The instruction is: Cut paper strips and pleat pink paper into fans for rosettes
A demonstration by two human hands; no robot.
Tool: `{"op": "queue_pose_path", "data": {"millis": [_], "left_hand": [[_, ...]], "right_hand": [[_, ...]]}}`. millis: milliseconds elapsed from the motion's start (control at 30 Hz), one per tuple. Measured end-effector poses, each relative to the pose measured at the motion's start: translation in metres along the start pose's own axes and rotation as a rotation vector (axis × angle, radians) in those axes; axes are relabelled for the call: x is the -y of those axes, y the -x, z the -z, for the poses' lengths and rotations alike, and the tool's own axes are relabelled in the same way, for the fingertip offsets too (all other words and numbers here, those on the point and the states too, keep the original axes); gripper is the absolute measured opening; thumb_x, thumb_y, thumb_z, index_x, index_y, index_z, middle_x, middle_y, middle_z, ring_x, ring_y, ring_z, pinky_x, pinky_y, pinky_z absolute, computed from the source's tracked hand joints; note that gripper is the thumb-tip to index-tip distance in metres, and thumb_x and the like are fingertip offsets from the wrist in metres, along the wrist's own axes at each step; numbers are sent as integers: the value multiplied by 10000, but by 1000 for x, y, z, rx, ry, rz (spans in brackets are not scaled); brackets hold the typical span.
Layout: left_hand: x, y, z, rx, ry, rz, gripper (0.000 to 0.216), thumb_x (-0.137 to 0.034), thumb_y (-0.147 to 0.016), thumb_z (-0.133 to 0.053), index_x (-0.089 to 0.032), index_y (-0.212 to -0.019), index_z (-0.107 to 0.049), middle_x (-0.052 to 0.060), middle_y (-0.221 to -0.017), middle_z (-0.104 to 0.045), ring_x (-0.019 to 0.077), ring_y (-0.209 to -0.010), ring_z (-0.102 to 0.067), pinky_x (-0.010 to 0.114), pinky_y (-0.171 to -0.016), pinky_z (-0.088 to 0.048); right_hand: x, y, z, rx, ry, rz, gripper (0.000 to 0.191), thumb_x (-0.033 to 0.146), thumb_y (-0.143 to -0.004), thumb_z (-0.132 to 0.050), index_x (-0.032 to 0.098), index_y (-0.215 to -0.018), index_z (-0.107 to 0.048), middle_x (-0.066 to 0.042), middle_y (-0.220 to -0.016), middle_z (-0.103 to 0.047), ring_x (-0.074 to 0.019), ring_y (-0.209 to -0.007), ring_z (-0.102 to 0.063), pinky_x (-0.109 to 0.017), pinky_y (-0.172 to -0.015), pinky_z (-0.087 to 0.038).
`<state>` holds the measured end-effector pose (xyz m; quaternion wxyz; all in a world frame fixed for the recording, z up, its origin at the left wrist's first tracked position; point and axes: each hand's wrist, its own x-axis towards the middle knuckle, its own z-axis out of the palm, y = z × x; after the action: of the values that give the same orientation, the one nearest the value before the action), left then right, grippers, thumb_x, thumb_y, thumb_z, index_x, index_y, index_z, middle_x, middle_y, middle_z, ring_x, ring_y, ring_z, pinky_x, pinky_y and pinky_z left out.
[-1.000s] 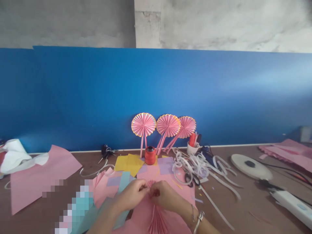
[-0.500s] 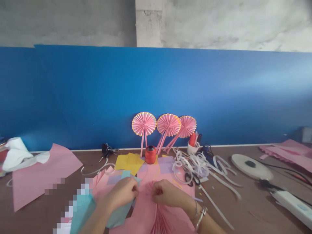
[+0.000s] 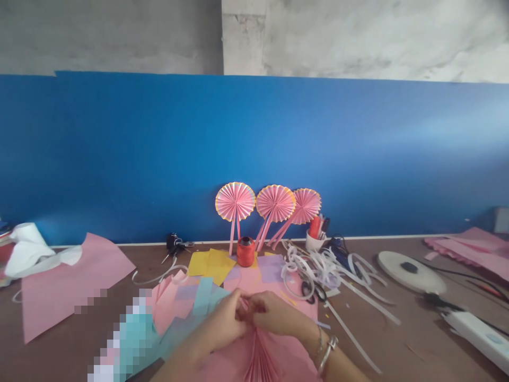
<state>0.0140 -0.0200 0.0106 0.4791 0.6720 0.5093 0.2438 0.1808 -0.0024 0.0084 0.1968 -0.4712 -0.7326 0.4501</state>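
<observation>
Pleated pink paper (image 3: 258, 356) lies at the near edge of the tabletop (image 3: 397, 339), its folds fanning toward the person and gathered to a tight point under both hands. Left hand (image 3: 225, 323) and right hand (image 3: 274, 314) meet at that point, fingers closed in a pinch on the bunched top of the pleats; the right wrist wears a silver bangle (image 3: 326, 354). The step in hand looks like squeezing the folded stack together at one end. The next move, as I judge it, calls for a firm pinch so the pleats do not spring apart while something binds them. Just left of the hands lies a teal sheet (image 3: 199, 307) over loose pink pieces. Farther back stand an orange spool (image 3: 245, 251), yellow squares (image 3: 210, 264) and white paper strips (image 3: 318, 268). At the far edge three finished pink fans (image 3: 274, 204) lean on the blue wall.
</observation>
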Motion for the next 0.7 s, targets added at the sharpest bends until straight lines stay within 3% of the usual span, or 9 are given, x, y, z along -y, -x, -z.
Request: {"op": "queue_pose_path", "data": {"millis": [100,200,467,700], "left_hand": [[9,-8,-11,-85,-2,27,256,-62,-582,-550,-155,-820,-571,-64,-586,-498,108,-558,-479,201,-502,-298],[11,-13,-16,-108,-16,50,161,-75,-586,-564,-154,-725,-553,-77,-550,-469,101,-525,-445,208,-497,-281],[7,-11,-15,-189,-139,91,97,-107,-609,-541,-157,-644,-616,-64,-506,-491,119,-518,-448,226,-516,-267],[10,-15,-14,-211,-248,78,208,-50,-603,-482,-156,-674,-646,-73,-494,-442,107,-508,-412,227,-502,-229]], "right_hand": [[0,0,2,-40,20,5,131,63,-568,-435,162,-590,-518,44,-580,-502,-85,-556,-426,-180,-499,-296],[-1,-2,1,-67,26,21,123,69,-583,-421,166,-578,-497,44,-578,-498,-82,-552,-430,-175,-497,-294],[-6,-8,1,-116,-27,-13,144,67,-584,-434,172,-589,-532,30,-600,-549,-108,-598,-498,-184,-537,-341],[-7,-10,2,-171,-26,-15,120,65,-583,-447,182,-557,-439,64,-532,-433,-84,-527,-411,-182,-486,-276]]}}
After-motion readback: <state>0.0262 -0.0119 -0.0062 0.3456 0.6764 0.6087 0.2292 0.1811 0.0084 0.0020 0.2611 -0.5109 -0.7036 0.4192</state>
